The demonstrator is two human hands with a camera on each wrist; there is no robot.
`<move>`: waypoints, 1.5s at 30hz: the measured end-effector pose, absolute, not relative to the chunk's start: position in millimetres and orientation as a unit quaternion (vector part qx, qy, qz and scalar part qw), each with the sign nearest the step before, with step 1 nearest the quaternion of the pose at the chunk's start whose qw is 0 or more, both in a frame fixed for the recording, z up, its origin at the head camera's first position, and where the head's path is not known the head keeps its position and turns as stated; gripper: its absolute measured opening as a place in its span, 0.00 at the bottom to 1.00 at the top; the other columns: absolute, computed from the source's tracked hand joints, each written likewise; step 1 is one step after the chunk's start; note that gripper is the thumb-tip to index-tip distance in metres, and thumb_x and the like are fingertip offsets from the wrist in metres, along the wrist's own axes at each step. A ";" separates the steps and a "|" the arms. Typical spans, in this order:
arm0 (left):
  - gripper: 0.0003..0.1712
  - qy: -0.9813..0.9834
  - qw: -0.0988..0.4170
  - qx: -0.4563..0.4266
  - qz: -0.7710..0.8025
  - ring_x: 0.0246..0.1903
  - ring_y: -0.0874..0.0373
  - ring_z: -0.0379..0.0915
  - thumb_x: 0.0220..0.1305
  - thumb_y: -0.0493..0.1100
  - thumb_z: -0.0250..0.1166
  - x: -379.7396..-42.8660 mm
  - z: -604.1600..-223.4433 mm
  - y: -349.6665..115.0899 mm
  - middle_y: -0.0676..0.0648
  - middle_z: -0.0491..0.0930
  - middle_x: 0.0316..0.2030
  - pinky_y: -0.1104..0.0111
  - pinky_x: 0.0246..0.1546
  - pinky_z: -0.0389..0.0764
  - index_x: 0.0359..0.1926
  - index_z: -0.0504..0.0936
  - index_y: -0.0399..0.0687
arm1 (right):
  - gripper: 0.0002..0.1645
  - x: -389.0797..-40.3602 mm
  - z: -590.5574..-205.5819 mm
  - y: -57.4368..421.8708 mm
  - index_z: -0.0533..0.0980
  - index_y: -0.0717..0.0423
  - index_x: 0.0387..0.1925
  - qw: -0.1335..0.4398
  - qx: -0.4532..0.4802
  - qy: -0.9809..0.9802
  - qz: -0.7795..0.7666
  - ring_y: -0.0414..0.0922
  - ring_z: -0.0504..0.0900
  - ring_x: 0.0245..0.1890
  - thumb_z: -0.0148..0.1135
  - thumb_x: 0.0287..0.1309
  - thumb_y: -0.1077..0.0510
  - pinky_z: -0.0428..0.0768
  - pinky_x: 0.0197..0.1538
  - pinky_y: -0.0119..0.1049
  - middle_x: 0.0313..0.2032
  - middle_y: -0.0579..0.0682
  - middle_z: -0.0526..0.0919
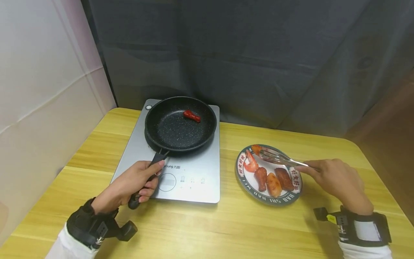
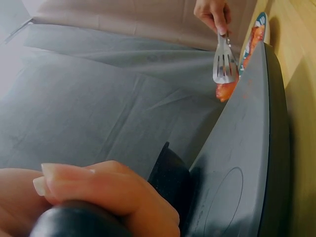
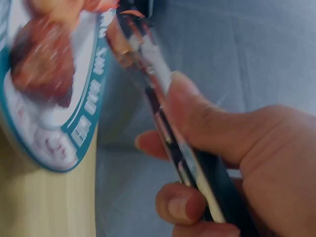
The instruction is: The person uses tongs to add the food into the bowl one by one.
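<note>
**Two-Hand Hold: Pan and Tongs**

On my monitors, the left hand [image 1: 134, 185] wraps the handle [image 1: 158, 158] of the pan [image 1: 178, 133], presumably to stop it turning. The pan lies over the cooktop [image 1: 203, 165], a red drumstick [image 1: 192, 116] inside, toward the far side; I cannot confirm that the base sits flat. The right hand [image 1: 337, 180] pinches the tongs [image 1: 291, 162], thumb and fingers on opposing sides, which should hold the tips together. There I see an orange food piece [image 1: 256, 148], apparently clamped, at the far edge of the plate [image 1: 265, 200]. The plate stands on the counter [image 1: 226, 230] beside the cooktop, likely for short reach, bearing a shrimp [image 1: 251, 165] and other food.
</note>
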State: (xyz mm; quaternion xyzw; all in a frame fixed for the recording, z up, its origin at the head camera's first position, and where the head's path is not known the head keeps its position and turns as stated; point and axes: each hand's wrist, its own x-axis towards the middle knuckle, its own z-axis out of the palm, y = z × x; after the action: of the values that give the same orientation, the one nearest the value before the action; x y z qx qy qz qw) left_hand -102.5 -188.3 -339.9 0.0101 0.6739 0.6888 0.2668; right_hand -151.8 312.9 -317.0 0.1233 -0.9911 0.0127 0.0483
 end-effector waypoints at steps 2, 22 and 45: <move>0.24 0.674 0.266 0.009 0.689 0.09 0.65 0.51 0.74 0.57 0.48 -102.7 -339.2 -188.1 0.54 0.54 0.14 0.74 0.07 0.58 0.33 0.60 0.39 | 0.30 -151.9 -314.4 309.0 0.83 0.47 0.48 0.047 0.126 -0.991 0.018 0.46 0.69 0.20 0.57 0.59 0.31 0.61 0.12 0.37 0.19 0.47 0.72; 0.24 0.679 0.262 0.004 0.685 0.08 0.64 0.51 0.74 0.56 0.48 -101.5 -338.6 -187.7 0.54 0.54 0.14 0.75 0.07 0.58 0.33 0.60 0.39 | 0.33 -156.8 -303.1 284.5 0.82 0.54 0.49 0.050 0.129 -0.989 0.052 0.47 0.71 0.23 0.56 0.60 0.32 0.62 0.16 0.35 0.18 0.44 0.71; 0.23 0.680 0.259 0.001 0.686 0.09 0.64 0.51 0.75 0.55 0.47 -101.5 -339.6 -185.0 0.54 0.54 0.14 0.74 0.07 0.59 0.34 0.60 0.38 | 0.30 -165.4 -282.0 243.5 0.82 0.57 0.48 0.067 0.161 -0.981 0.088 0.45 0.69 0.21 0.59 0.61 0.37 0.63 0.18 0.35 0.15 0.43 0.70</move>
State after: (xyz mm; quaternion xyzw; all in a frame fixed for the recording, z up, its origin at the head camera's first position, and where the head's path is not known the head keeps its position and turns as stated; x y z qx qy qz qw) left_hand -101.5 -185.0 -339.6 0.0012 0.6796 0.6864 0.2589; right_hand -165.4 243.5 -282.0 0.1607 -0.9809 0.0877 0.0665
